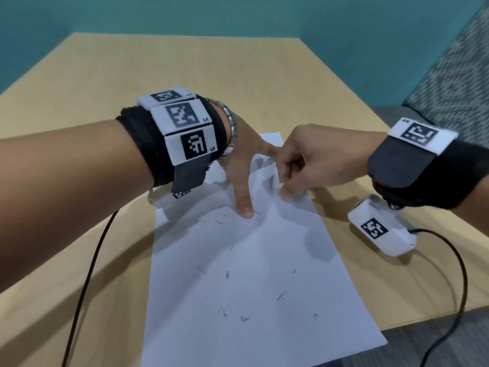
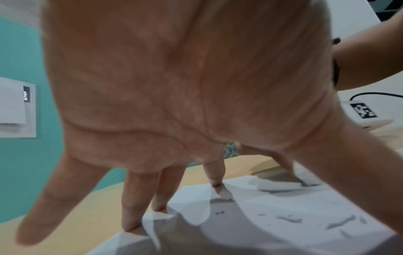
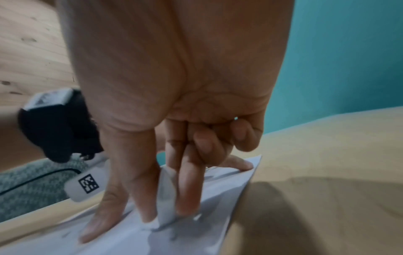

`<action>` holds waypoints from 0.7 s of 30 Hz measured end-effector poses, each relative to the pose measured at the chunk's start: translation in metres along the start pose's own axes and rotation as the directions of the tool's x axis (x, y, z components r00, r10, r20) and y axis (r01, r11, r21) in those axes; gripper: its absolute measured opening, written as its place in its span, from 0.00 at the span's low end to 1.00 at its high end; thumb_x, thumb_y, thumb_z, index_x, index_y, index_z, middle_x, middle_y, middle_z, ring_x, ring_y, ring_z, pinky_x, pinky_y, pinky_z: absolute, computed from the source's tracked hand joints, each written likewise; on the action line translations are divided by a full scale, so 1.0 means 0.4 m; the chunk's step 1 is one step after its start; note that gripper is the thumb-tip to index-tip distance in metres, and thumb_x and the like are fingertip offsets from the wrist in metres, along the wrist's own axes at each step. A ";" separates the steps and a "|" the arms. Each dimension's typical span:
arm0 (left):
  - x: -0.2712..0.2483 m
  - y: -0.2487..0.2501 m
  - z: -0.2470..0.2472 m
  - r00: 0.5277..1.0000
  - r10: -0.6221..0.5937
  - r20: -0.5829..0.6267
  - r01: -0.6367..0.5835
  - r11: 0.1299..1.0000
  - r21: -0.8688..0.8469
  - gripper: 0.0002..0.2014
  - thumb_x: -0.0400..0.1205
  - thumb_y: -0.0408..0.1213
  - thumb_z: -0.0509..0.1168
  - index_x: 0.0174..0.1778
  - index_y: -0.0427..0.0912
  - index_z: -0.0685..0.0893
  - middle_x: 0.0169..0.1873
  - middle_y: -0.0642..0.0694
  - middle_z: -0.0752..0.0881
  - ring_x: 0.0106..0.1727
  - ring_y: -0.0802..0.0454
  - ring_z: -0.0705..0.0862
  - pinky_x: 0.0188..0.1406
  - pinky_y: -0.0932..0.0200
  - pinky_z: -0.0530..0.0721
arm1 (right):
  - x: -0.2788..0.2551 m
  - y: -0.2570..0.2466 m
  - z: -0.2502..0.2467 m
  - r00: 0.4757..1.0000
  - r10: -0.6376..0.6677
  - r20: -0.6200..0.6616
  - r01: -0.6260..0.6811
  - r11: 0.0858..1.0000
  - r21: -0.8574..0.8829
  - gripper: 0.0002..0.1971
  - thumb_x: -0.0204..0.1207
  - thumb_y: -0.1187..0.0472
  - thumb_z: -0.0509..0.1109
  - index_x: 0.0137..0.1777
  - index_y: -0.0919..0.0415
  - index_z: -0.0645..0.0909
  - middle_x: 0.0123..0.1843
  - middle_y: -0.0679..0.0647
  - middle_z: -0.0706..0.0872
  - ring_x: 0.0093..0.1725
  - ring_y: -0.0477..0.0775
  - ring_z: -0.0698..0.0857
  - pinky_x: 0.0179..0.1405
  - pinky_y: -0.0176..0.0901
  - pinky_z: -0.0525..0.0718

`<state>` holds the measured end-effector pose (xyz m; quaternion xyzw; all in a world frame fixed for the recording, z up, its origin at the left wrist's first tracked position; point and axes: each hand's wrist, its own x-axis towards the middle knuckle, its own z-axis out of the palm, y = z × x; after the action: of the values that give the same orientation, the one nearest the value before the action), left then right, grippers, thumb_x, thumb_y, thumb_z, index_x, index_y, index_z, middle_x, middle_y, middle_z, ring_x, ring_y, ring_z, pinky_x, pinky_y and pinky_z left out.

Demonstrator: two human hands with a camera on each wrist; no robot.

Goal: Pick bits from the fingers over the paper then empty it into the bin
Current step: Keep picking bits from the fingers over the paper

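Both hands are gathering the white paper sheet (image 1: 238, 274) on the light wooden table (image 1: 185, 75): left hand (image 1: 239, 160) splayed, fingertips pressing its far edge, right hand (image 1: 304, 160) pinching a raised fold beside it; lift edges evenly so dark bits (image 1: 227, 274) nearer the body slide centreward, not off.

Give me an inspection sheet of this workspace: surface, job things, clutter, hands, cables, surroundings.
Surface: light wooden table.
Job's things: white paper lying on the table, its far end crumpled up; small dark bits scattered over it. No bin in view.
Clutter: nothing seen.
Hands: left hand spread, fingertips pressing the paper; right hand pinching a raised fold of paper.
Cables: black cable crossing the table on the left; another on the right, from a white wrist unit.
Surroundings: teal wall; patterned upholstery to the right.
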<state>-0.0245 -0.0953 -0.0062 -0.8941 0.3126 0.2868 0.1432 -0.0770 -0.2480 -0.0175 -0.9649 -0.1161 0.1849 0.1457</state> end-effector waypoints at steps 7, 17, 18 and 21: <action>-0.010 -0.042 0.031 0.996 -0.031 -0.081 0.020 0.991 -0.132 0.61 0.53 0.66 0.85 0.78 0.63 0.56 0.67 0.54 0.79 0.69 0.43 0.79 0.68 0.44 0.77 | -0.006 0.029 -0.030 0.968 0.041 -0.247 0.007 0.981 0.192 0.08 0.74 0.54 0.81 0.37 0.56 0.90 0.28 0.46 0.88 0.26 0.41 0.79 0.30 0.31 0.76; -0.076 -0.117 0.074 0.987 0.112 -0.118 -0.144 0.936 -0.320 0.51 0.72 0.45 0.81 0.82 0.80 0.56 0.87 0.67 0.43 0.88 0.61 0.43 0.86 0.43 0.53 | -0.005 0.032 -0.011 0.956 0.051 -0.289 0.015 0.975 0.221 0.07 0.76 0.51 0.79 0.42 0.53 0.89 0.32 0.46 0.83 0.27 0.42 0.75 0.29 0.32 0.74; -0.080 -0.120 0.078 0.982 0.069 -0.174 -0.128 0.924 -0.360 0.49 0.72 0.50 0.81 0.82 0.76 0.58 0.88 0.64 0.52 0.87 0.57 0.55 0.84 0.44 0.60 | -0.007 0.031 -0.010 0.954 0.040 -0.298 0.027 0.976 0.218 0.07 0.77 0.51 0.78 0.43 0.53 0.88 0.32 0.45 0.84 0.26 0.40 0.75 0.28 0.29 0.74; -0.080 -0.109 0.103 0.964 -0.096 -0.249 0.047 0.979 -0.197 0.49 0.66 0.74 0.73 0.82 0.60 0.64 0.77 0.56 0.70 0.76 0.49 0.70 0.72 0.41 0.75 | -0.004 0.027 -0.004 0.950 0.016 -0.311 0.042 0.983 0.179 0.09 0.81 0.48 0.74 0.46 0.52 0.85 0.32 0.44 0.87 0.24 0.38 0.75 0.25 0.27 0.73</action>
<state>-0.0346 -0.0289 -0.0163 -0.9441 0.2671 0.1915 0.0263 -0.0761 -0.2589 -0.0191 -0.9637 -0.0805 0.0393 0.2515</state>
